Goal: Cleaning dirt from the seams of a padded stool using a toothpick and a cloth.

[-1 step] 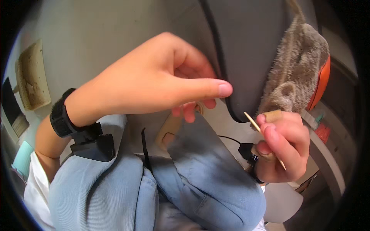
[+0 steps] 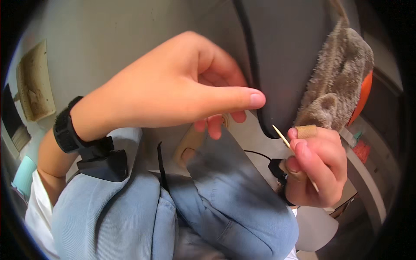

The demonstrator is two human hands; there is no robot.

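My left hand [image 2: 173, 86] reaches across the middle with its thumb stretched out to the right. Its fingers are loosely bent, apart from the thumb, and nothing shows between them. In the view, the thumb tip overlaps the black rim of a dark grey panel [image 2: 286, 56]; whether they touch, I cannot tell. On the right, my right hand [image 2: 323, 167] pinches a thin, pointed wooden stick [image 2: 281, 135], like a toothpick. Its sharp tip slants up and left toward the panel's lower corner, and its other end emerges below the fingers. A tan bandage [image 2: 306, 131] wraps one right finger.
Grey-brown plush fabric [image 2: 325, 95] lies along the panel's right side, beside an orange edge [image 2: 362, 97]. Black devices are strapped to both wrists [image 2: 104, 164]. My legs in light blue trousers [image 2: 117, 208] fill the lower part. A beige tray-like container [image 2: 37, 82] sits far left.
Both hands keep nearly the same pose. My left hand has shifted slightly right, and my right hand with the stick slightly left. The surroundings have shifted a little in the view.
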